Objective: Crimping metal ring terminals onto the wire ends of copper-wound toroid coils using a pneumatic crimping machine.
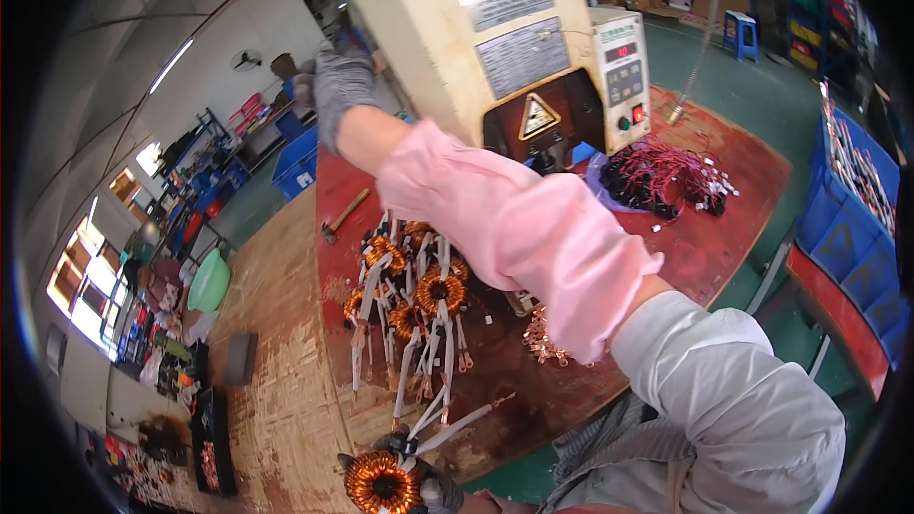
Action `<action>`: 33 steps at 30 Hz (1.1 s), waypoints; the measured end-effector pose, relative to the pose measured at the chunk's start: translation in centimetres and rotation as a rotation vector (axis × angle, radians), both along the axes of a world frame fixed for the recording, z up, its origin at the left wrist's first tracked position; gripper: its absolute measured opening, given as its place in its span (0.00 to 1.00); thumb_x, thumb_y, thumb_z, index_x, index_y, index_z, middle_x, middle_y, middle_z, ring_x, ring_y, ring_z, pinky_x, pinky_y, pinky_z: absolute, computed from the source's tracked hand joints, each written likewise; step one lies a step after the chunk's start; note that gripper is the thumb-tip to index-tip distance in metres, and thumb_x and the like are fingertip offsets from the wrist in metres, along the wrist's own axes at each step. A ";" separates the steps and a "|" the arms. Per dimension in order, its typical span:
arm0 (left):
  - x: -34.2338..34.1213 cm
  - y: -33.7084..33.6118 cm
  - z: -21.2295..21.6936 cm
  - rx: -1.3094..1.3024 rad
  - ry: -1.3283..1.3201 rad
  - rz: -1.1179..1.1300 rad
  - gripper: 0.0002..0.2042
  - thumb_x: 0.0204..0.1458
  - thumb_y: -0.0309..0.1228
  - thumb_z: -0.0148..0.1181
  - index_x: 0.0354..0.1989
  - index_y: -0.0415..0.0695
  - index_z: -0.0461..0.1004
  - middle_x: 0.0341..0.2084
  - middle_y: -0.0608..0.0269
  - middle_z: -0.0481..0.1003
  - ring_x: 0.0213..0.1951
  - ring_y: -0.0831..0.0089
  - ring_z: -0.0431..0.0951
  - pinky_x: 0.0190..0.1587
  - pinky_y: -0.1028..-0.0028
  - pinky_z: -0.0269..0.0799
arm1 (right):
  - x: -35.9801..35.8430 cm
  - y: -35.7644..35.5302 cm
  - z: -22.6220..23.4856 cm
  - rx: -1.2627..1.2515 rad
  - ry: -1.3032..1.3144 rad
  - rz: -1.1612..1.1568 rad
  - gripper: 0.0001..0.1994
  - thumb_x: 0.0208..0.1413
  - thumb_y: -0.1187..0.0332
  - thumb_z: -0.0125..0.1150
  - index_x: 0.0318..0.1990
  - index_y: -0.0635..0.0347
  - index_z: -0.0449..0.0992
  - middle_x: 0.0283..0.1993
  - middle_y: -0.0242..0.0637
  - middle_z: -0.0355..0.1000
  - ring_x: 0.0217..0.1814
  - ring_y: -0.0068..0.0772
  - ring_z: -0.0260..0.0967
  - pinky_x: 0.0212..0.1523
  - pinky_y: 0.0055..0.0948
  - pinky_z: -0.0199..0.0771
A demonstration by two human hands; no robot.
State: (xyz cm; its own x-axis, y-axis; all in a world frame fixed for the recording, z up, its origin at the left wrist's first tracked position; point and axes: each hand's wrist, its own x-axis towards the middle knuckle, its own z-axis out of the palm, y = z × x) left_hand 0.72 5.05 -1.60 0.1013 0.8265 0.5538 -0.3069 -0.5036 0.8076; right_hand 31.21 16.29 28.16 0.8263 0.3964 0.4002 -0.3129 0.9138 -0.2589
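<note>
Scuffed tabletop [733,238], green floor [773,86], coils [441,278]

1. Pink oversleeve [519,219], worn on the right: plain, loose, wrinkled cloth; gathered ends, with a frilled edge toward the elbow.
2. Gloved right hand [343,86], beyond the oversleeve's far end: grey fabric glove, creased; a bare strip lies between glove and oversleeve.
3. Pale grey sleeve [728,385], past the oversleeve's near end: smooth, baggy, deeply folded, with a slight sheen.
4. Darker grey garment [619,443], below the oversleeve: lined with narrow folds or stripes; which, unclear.
5. Gloved left hand [440,491], below the oversleeve and well apart: dark grey glove, partly hidden.
</note>
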 end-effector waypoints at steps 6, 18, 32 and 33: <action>1.4 -0.3 0.6 -0.001 -0.019 -0.063 0.42 0.41 0.49 0.60 0.58 0.34 0.49 0.45 0.50 0.68 0.47 0.62 0.68 0.56 0.63 0.59 | 2.3 2.2 -1.1 -0.120 0.302 0.066 0.15 0.56 0.57 0.45 0.26 0.61 0.64 0.14 0.39 0.62 0.10 0.32 0.59 0.10 0.29 0.60; 3.2 -1.6 0.0 -0.021 -0.023 -0.144 0.40 0.41 0.47 0.60 0.58 0.34 0.51 0.45 0.50 0.68 0.49 0.62 0.67 0.57 0.63 0.58 | -11.0 -22.6 -21.3 -0.683 -1.967 -0.705 0.10 0.48 0.62 0.51 0.27 0.59 0.71 0.26 0.38 0.68 0.31 0.41 0.68 0.31 0.36 0.66; 8.3 -5.4 0.5 -0.205 -0.298 -0.485 0.38 0.42 0.46 0.60 0.57 0.33 0.53 0.45 0.49 0.67 0.51 0.61 0.65 0.58 0.63 0.56 | -4.0 -31.7 -23.1 -0.796 -2.089 -0.757 0.07 0.44 0.64 0.53 0.25 0.57 0.72 0.25 0.35 0.68 0.32 0.36 0.68 0.34 0.34 0.67; 8.3 -5.7 0.3 -0.233 -0.350 -0.544 0.38 0.42 0.46 0.60 0.57 0.33 0.53 0.45 0.49 0.67 0.51 0.61 0.65 0.58 0.63 0.56 | -3.7 -32.1 -22.7 -0.744 -2.014 -0.800 0.07 0.43 0.64 0.53 0.23 0.56 0.72 0.23 0.35 0.68 0.29 0.37 0.69 0.28 0.34 0.68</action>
State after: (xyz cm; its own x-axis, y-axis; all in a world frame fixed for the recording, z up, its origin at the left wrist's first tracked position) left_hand 8.99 -0.66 -1.34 0.3830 0.8104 0.4434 -0.7295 -0.0291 0.6833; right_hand 27.49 -15.83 5.46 -0.2976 0.7230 0.6235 0.9467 0.3078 0.0949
